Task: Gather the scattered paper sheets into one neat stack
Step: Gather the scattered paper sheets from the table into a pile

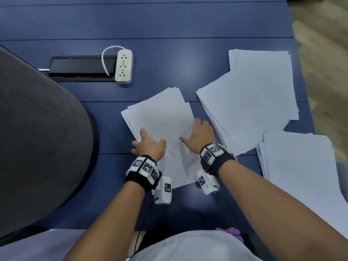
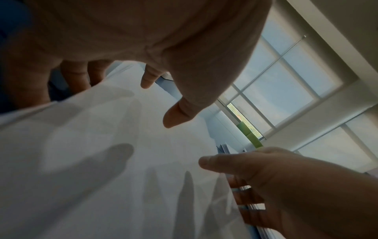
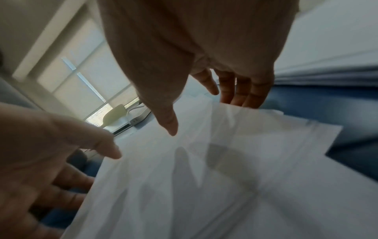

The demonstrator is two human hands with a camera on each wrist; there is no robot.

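Observation:
A loose stack of white paper sheets [image 1: 160,117] lies askew at the middle of the blue table [image 1: 169,34]. My left hand [image 1: 146,146] holds its left edge and my right hand [image 1: 195,133] its right edge. In the left wrist view my left thumb [image 2: 174,116] is above the sheets while the fingers [image 2: 77,76] go under the edge. My right thumb [image 3: 169,126] is likewise on top, its fingers [image 3: 235,90] past the far edge. Finger shadows show through the paper. A bigger fanned pile [image 1: 250,102] and another pile [image 1: 301,166] lie to the right.
A white power strip [image 1: 123,66] and a black cable hatch [image 1: 81,66] sit behind the stack to the left. A grey chair back [image 1: 37,129] rises at the left. The table's right edge [image 1: 301,72] runs just past the fanned pile.

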